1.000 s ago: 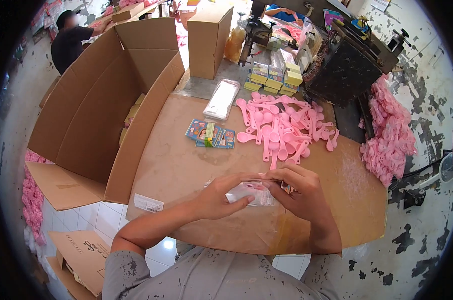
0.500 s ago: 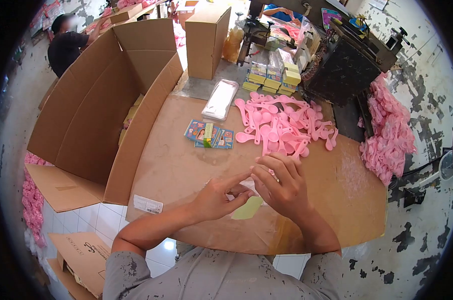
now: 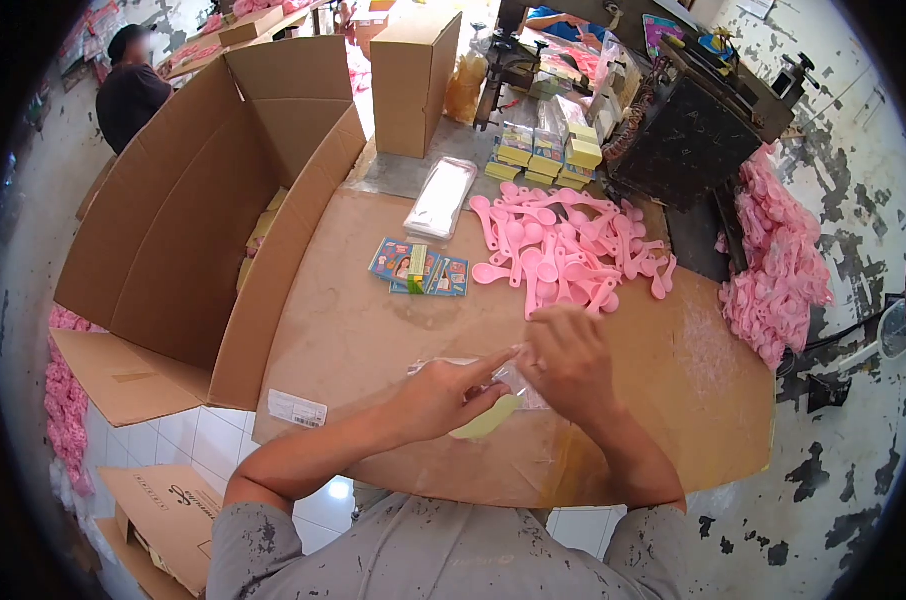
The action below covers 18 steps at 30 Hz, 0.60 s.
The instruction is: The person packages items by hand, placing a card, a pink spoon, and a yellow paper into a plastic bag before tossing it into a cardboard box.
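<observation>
My left hand [image 3: 441, 398] is closed on a pale yellow-green card [image 3: 488, 420], which sticks out below the thumb. Its index finger stretches toward my right hand [image 3: 573, 368]. The right hand is smeared by motion, its fingers curled in by the left fingertip; whatever they pinch is too small or hidden. Under both hands a clear plastic bag [image 3: 535, 392] lies on the cardboard-covered table [image 3: 373, 345]. Just beyond is a heap of pink plastic measuring spoons [image 3: 563, 250]. Blue printed cards [image 3: 420, 270] lie to its left.
A large open carton [image 3: 173, 220] stands at the left. Clear plastic sleeves [image 3: 441, 198] and stacked card bundles [image 3: 543, 155] lie farther back, beside a dark machine [image 3: 683, 130]. Bagged pink items [image 3: 773, 270] hang at the right. A person [image 3: 133, 90] is at the far left.
My right hand has turned and its fingers have curled in more. The card in my left hand has tilted and shifted slightly left. The far-left person's arm has lowered.
</observation>
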Each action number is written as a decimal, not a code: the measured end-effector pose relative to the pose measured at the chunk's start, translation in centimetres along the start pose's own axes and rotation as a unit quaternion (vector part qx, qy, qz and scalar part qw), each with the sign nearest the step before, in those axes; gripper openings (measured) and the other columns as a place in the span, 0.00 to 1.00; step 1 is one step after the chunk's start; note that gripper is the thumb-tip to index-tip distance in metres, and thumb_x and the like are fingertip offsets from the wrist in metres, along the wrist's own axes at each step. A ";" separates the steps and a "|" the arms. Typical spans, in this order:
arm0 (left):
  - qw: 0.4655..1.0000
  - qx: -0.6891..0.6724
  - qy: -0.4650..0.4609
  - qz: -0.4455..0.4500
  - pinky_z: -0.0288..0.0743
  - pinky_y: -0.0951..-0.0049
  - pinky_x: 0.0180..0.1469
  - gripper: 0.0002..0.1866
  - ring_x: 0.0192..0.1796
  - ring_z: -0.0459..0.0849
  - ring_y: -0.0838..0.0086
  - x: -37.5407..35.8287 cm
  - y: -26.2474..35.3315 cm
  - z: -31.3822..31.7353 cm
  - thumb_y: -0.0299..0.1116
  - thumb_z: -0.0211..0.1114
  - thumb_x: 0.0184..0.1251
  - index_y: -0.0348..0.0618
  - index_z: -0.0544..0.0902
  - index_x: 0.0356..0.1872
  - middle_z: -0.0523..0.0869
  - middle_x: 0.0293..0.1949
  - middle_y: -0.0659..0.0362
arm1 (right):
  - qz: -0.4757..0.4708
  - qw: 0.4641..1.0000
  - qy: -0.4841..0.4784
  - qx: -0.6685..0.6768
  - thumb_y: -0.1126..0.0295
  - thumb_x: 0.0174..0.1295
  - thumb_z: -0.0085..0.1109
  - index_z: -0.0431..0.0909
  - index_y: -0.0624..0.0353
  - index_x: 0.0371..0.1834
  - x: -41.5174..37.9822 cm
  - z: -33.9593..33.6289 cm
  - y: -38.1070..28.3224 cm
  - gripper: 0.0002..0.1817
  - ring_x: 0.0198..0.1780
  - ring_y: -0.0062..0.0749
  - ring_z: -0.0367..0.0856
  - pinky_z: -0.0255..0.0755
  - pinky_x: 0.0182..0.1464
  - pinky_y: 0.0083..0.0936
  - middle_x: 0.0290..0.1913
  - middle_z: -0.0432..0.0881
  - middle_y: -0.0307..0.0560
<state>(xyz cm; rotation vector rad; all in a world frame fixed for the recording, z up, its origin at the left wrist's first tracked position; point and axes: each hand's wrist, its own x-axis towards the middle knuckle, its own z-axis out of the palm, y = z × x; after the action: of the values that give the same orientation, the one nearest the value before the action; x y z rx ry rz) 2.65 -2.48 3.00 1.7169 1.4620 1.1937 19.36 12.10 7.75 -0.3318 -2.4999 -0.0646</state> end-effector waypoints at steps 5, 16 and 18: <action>0.988 -0.144 -0.003 -0.062 0.87 0.73 0.49 0.25 0.46 0.93 0.77 0.6 -0.2 -1.0 0.25 0.66 0.79 0.39 0.77 0.74 0.96 0.46 0.53 | 0.316 0.849 -0.067 0.418 0.78 0.65 0.60 0.78 0.58 0.40 -2.9 -5.0 5.8 0.04 0.33 0.24 0.78 0.71 0.35 0.26 0.34 0.77 0.39; 0.942 -0.299 -0.004 -0.151 0.82 0.74 0.62 0.20 0.59 0.89 0.74 1.1 -1.0 -0.9 0.26 0.64 0.82 0.33 0.79 0.70 0.93 0.53 0.49 | 0.419 0.892 -0.048 -0.164 0.88 0.60 0.55 0.69 0.61 0.77 -19.0 -11.0 20.9 0.37 0.82 0.55 0.63 0.52 0.84 0.46 0.75 0.71 0.66; 0.939 -0.308 0.007 -0.155 0.82 0.73 0.63 0.19 0.60 0.89 0.73 1.1 -1.3 -0.5 0.26 0.65 0.82 0.32 0.80 0.69 0.93 0.53 0.49 | 0.355 0.907 -0.035 -0.223 0.86 0.61 0.60 0.73 0.60 0.75 -15.6 -11.6 17.4 0.35 0.74 0.50 0.73 0.62 0.78 0.46 0.70 0.78 0.61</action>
<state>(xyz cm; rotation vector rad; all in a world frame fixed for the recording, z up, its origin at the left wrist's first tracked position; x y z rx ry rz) 1.62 -1.13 2.33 1.0156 1.1394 1.3050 42.60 24.03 7.61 -1.4273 -2.2549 -0.3330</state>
